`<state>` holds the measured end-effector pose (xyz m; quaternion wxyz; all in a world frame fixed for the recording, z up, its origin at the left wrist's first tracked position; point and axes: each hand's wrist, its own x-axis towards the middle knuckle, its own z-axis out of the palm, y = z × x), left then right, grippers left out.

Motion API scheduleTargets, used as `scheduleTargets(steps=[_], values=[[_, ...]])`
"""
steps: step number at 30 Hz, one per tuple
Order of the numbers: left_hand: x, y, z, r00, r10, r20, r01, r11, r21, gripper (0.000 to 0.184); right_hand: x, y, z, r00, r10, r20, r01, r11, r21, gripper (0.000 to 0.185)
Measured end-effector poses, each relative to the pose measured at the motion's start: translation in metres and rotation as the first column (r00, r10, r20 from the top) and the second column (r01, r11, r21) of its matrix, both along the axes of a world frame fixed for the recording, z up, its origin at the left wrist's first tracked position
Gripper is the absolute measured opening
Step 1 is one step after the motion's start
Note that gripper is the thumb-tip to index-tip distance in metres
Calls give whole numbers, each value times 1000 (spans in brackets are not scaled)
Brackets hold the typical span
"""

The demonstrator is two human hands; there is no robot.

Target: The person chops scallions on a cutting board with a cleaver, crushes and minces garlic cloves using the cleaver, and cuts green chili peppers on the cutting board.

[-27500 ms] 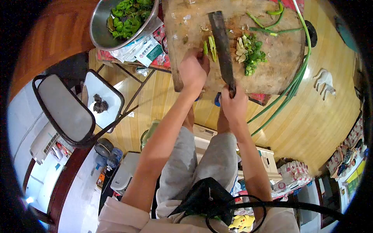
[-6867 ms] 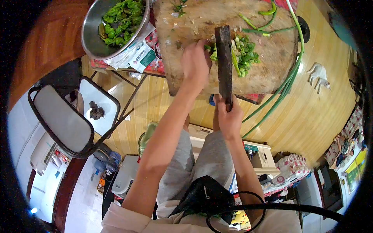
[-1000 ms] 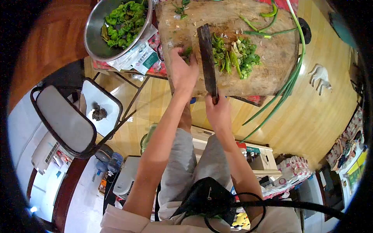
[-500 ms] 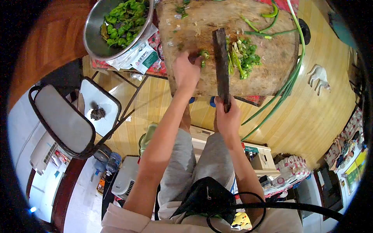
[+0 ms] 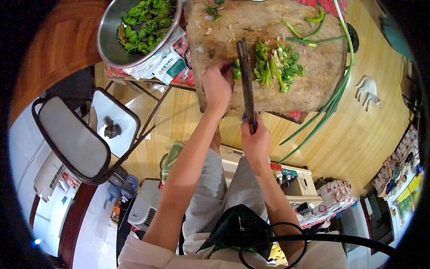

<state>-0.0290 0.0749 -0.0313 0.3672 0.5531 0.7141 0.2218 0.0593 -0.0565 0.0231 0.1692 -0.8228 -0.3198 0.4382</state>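
On the wooden chopping board (image 5: pixel 210 45), my left hand (image 5: pixel 217 86) is closed round a piece of green pepper (image 5: pixel 237 71) near the board's left side. My right hand (image 5: pixel 256 139) grips the handle of a dark cleaver (image 5: pixel 246 80), its blade upright just right of the pepper. To the right of the blade lies a heap of cut green pepper (image 5: pixel 263 67), touching chopped scallion (image 5: pixel 291 67) with pale garlic pieces. Long scallion stalks (image 5: pixel 339 92) hang over the board's right edge. Bits of green pepper (image 5: pixel 314 18) lie at the upper right.
A metal bowl (image 5: pixel 102 40) of green peppers stands at the upper left, beside a white and green packet (image 5: pixel 170 66). A chair (image 5: pixel 71 136) is at the left. On the wooden floor at the right lies a cat (image 5: pixel 369 91).
Since half a second ago, the cleaver has moved left, close to my left hand, uncovering more of the cut pepper heap. My left hand still holds the pepper and has shifted slightly.
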Motion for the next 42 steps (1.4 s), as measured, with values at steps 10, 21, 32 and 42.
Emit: scheduleTargets(steps=[10,21,32,42], values=[[-2,2,-11,999,-33,8,32,997,72,19,-3,6,4,1000,4,10,-4,998,-57,28],[-1,4,-17,999,-5,-43,4,1000,-31,21,-21,15,-28,999,36,5,-36,999,-18,31],[-3,-1,-28,994,-53,-97,61,995,82,18,-1,57,-48,995,52,85,-67,980,185,25],[25,-2,-13,967,-144,-211,174,976,129,44,44,10,-3,988,-133,-79,141,984,112,22]])
